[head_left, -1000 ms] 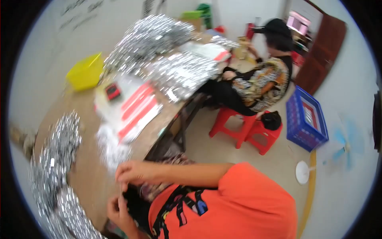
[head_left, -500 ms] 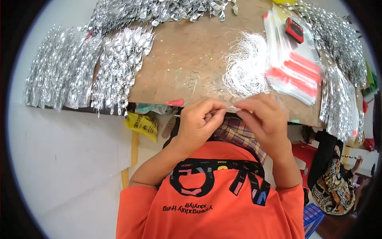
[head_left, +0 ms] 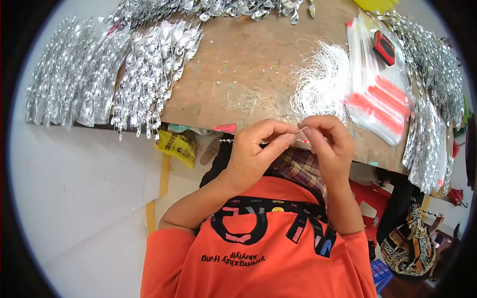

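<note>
Close together at the table's near edge, my two hands pinch at a short, thin pale string (head_left: 301, 130) that spans the small gap between them. My left hand (head_left: 258, 149) has thumb and forefinger pressed together on one end. The thumb and forefinger of my right hand (head_left: 328, 141) are closed at the other end. Just beyond the right hand, a loose bundle of white strings (head_left: 320, 84) lies on the brown table (head_left: 238, 74). What lies inside the curled fingers is hidden.
Strands of shiny silver drop-shaped pieces (head_left: 154, 64) hang over the left edge, with more strands (head_left: 425, 139) at the right. Clear plastic bags with red bands (head_left: 380, 104) lie beside a red-and-black device (head_left: 384, 48). A yellow bag (head_left: 178, 147) sits below the table.
The view has shifted slightly, so the table things sit farther right. My fingertips have turned a little, and the string between them now shows more plainly.
</note>
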Demonstrator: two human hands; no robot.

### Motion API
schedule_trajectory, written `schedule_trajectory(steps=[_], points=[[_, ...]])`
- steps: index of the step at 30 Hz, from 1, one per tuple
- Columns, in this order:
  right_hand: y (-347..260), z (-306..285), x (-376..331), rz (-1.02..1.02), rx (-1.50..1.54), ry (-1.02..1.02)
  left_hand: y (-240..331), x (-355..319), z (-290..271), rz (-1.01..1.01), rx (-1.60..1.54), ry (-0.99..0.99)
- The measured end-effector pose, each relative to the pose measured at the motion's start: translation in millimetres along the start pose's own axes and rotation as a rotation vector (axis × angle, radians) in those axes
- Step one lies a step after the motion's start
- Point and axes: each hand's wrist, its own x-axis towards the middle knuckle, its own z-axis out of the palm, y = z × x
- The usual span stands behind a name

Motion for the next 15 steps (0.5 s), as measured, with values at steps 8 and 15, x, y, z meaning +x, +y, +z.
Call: schedule_trajectory(steps=[8,15], points=[[11,12,5,0.417,0.707,-0.098,-7,4,-2,0.092,-0.151,0.059],[18,11,9,0.411,0.679,-0.150,-8,8,-5,0.018,-0.238,0.068]])
